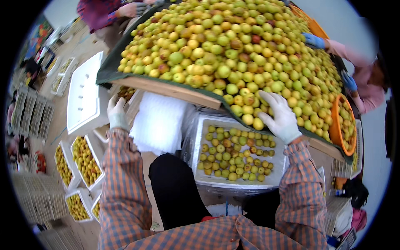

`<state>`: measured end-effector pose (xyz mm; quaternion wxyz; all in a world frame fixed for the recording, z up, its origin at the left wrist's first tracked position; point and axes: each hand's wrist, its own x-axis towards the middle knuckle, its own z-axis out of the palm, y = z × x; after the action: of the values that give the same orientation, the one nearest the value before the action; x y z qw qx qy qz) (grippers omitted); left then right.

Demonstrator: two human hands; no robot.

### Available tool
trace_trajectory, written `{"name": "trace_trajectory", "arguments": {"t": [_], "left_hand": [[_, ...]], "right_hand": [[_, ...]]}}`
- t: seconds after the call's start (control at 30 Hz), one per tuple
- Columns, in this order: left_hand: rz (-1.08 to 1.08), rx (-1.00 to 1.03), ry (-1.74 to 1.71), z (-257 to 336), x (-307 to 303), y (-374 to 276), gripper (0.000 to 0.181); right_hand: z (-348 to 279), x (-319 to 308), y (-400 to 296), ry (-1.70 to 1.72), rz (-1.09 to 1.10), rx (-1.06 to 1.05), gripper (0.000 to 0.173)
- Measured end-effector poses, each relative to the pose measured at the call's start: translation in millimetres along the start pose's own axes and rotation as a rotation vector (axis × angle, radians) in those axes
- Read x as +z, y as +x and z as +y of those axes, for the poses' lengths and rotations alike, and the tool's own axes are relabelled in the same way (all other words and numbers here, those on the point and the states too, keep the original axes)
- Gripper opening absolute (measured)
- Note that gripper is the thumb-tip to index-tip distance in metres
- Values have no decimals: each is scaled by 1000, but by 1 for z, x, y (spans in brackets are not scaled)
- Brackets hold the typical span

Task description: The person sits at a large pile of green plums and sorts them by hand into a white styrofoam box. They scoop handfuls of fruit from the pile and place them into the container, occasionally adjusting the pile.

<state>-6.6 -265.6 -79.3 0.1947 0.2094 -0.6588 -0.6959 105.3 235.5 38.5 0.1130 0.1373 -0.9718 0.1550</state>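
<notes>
A heap of small round yellow-green fruit (215, 53) covers a slanted table lined with dark green cloth. My right hand (279, 116), in a white glove, rests at the heap's near edge with its fingers spread against the fruit. Below it, a white foam box (239, 184) holds a loose layer of the same fruit. My left hand (117, 111), also gloved in white, is at the table's left corner, fingers apart. Just beyond its fingertips, some browner fruit (126, 92) shows under the table edge; its container is mostly hidden.
A wooden rail (168, 92) edges the table. White foam sheets (158, 122) lie left of the box. An orange basket (337, 125) of fruit sits at right. A tilted foam box (84, 93) and filled boxes (86, 162) stand left. Co-workers' gloved hands (314, 40) reach around the heap.
</notes>
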Motion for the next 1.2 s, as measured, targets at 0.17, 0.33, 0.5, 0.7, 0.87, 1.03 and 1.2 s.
{"name": "trace_trajectory", "arguments": {"t": [0.17,0.33,0.5,0.7,0.87,1.03,1.2], "left_hand": [[-488,552,260,110,86,-128,29],[-835,918,912,128,158,-169,47],[-1132,768,1189,121,204,-158,68],[-1467,564,1007,127,237,-131,104],[-1560,509,1058,122,258,-141,110],[-1560,467,1060,124,262,-143,110],[-1618,423,960,121,269,-141,113]], "right_hand": [[3,4,0,53,28,-40,47],[9,-7,-21,-64,-76,-84,39],[22,-36,-35,-79,-91,210,41],[29,-47,-6,25,-426,344,89],[39,-37,1,144,-459,270,106],[40,-24,17,474,-472,276,109],[36,-22,19,856,-413,313,100]]}}
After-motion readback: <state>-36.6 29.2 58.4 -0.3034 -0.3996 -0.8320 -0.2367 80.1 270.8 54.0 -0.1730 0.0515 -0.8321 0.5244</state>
